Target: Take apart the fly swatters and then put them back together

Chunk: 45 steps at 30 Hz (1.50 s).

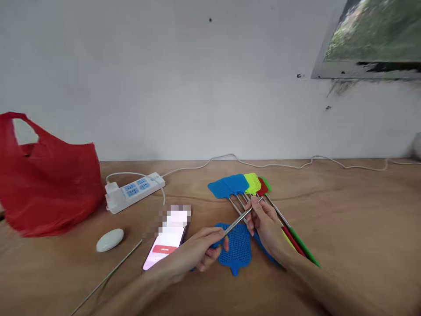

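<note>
Both hands work on a slim metal rod (237, 222) just below and right of the frame's centre. The left hand (205, 249) grips the rod's lower end, thumb laid along it and fingers curled beneath; a bit of blue shows at that grip. The right hand (265, 226) pinches the upper end between thumb and fingertips, so the rod slants up to the right between them, held above the table (355, 224).

Under the rod, at lower centre, a blue swatter head (235, 248) lies flat, its short neck pointing toward the bottom edge. Beyond the right hand, the heads of more swatters overlap in a fan: blue heads (228, 185), then a yellow head (252, 182), a red head (262, 188) and a green head (266, 184). Their shafts run down to the right, partly behind the right hand, ending in coloured handles, of which the green handle (304, 246) lies outermost.

Left of the left hand, a phone (169, 237) lies tilted with its screen lit, part of it blurred. A white oval thing (110, 240) sits at lower left, near a thin rod or cord (107, 277); I cannot tell which. A power strip (135, 193) and a red bag (52, 188) stand farther left.
</note>
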{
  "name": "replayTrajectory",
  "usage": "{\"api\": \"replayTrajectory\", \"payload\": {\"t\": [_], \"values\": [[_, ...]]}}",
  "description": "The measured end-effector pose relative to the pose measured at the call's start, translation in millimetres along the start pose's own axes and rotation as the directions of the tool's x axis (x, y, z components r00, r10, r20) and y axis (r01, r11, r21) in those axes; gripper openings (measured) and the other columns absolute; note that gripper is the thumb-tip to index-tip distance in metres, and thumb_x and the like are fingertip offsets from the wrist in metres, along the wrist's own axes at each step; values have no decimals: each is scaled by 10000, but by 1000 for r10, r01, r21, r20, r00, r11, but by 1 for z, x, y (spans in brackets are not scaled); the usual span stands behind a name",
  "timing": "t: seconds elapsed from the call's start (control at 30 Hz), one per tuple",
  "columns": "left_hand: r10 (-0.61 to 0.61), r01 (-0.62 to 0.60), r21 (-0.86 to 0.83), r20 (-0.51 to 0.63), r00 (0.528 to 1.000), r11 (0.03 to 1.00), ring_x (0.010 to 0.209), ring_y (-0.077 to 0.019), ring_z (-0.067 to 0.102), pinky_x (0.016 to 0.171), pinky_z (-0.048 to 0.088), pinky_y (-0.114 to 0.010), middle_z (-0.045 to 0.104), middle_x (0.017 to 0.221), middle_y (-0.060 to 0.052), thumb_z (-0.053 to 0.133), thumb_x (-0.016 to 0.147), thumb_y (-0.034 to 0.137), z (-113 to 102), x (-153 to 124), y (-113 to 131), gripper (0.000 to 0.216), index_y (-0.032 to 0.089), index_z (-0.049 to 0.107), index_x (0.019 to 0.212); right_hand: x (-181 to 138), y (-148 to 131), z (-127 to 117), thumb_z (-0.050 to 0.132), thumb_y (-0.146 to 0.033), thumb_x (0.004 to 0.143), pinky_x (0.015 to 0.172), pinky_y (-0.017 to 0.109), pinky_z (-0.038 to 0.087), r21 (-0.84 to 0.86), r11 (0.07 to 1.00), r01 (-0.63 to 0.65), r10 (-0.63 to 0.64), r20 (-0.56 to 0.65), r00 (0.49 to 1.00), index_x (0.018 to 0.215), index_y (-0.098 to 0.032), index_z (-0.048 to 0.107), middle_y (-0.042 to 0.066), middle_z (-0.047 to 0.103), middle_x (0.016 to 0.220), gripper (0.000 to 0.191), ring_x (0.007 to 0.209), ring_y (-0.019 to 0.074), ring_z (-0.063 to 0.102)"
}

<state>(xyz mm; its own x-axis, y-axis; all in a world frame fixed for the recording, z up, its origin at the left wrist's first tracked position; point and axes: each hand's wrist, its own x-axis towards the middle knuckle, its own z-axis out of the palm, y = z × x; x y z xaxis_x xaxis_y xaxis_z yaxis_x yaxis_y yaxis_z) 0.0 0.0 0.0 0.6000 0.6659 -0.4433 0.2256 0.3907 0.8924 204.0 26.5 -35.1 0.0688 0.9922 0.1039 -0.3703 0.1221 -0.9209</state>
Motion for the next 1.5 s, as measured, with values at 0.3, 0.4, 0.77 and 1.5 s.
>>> {"api": "replayTrajectory", "payload": {"t": [0.3, 0.4, 0.77, 1.5], "values": [[116, -116, 21, 17, 993, 993, 486, -70, 198, 433, 134, -221, 294, 607, 105, 573, 834, 730, -8, 5, -10, 535, 201, 501, 864, -11, 10, 10, 737, -625, 777, 361, 184, 446, -50, 994, -102, 111, 238, 965, 833, -174, 667, -25, 609, 596, 459, 435, 89, 528], [135, -136, 10, 24, 990, 991, 485, -74, 201, 425, 153, -219, 305, 604, 104, 543, 842, 747, -5, 6, -12, 549, 199, 503, 869, -12, 11, 10, 743, -620, 773, 347, 177, 434, -24, 996, -89, 92, 209, 974, 813, -177, 660, -32, 597, 571, 452, 424, 85, 511], [72, -55, -155, 108, 992, 986, 497, -72, 124, 435, 65, -228, 256, 605, 111, 632, 834, 684, -8, 1, -1, 508, 192, 515, 883, -9, 5, 18, 825, -602, 684, 341, 173, 331, 42, 994, -97, 95, 39, 995, 757, -180, 659, -72, 481, 500, 459, 389, 58, 395], [-12, 137, -374, 317, 948, 917, 439, -76, 19, 424, -3, -254, 179, 528, 122, 595, 818, 724, 40, -3, -28, 559, 238, 328, 747, 15, -57, -14, 396, -258, 1043, 319, 207, 163, 654, 756, -14, 191, -200, 961, 597, -232, 179, -110, 115, 510, 497, 412, 88, 54]]}}
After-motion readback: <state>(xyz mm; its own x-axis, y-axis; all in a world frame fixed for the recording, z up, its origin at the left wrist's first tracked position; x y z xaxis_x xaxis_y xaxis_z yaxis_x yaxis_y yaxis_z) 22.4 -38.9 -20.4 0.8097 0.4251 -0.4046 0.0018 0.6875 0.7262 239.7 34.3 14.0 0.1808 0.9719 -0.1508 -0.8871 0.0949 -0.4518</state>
